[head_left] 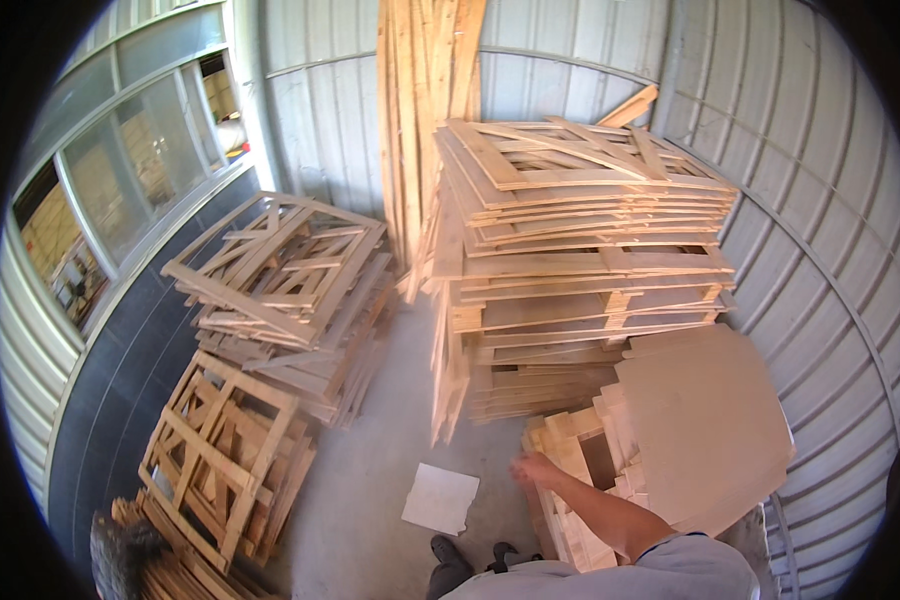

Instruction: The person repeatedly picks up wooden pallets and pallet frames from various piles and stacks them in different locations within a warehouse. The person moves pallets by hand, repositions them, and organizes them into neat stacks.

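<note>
At the near edge of the pale wooden boards [577, 520], low on the right, there's your right hand [535, 468], down on the left side of that pile! Your grip? Can't tell from here whether those fingers are closed on an edge or just resting against it. Your left hand is out of sight. Right beside your forearm, a broad brown sheet [710, 420] covers the right part of the boards. Just behind, look at that tall stack of wooden frames [590, 265], layer on layer! On the floor [360, 490] to your left lies a white sheet [440, 498], near your shoes [448, 553]. Farther left, a slatted frame [215, 452] leans tilted, a lower frame pile [270, 270] beyond it. At the back, long planks [425, 110] stand upright against the corrugated wall [320, 120].
</note>
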A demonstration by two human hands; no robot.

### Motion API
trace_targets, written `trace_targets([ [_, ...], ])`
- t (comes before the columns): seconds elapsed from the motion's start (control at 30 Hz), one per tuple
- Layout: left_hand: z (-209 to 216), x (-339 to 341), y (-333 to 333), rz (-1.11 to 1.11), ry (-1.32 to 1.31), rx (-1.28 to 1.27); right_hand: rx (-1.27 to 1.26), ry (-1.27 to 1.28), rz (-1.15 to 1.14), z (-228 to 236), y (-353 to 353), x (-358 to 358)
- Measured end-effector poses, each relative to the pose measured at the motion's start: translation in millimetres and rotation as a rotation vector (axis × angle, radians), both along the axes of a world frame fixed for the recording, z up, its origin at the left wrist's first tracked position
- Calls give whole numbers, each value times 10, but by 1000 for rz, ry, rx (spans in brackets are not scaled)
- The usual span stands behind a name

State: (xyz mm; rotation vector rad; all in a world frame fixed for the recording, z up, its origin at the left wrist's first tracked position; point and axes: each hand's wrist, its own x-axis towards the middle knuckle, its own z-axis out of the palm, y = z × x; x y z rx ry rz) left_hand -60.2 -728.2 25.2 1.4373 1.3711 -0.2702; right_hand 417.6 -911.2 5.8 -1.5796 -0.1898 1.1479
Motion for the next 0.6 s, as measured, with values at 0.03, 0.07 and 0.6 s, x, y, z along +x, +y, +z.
trace_targets([
  [0.03,9,117,187,-26,-13,6,15,-61,-8,218,154,43],
  [0.07,23,227,344,-56,-23,5,29,-127,-13,456,284,81],
  [0.6,-38,1830,1514,-391,-36,-46,280,-649,-264,3800,1506,1884],
])
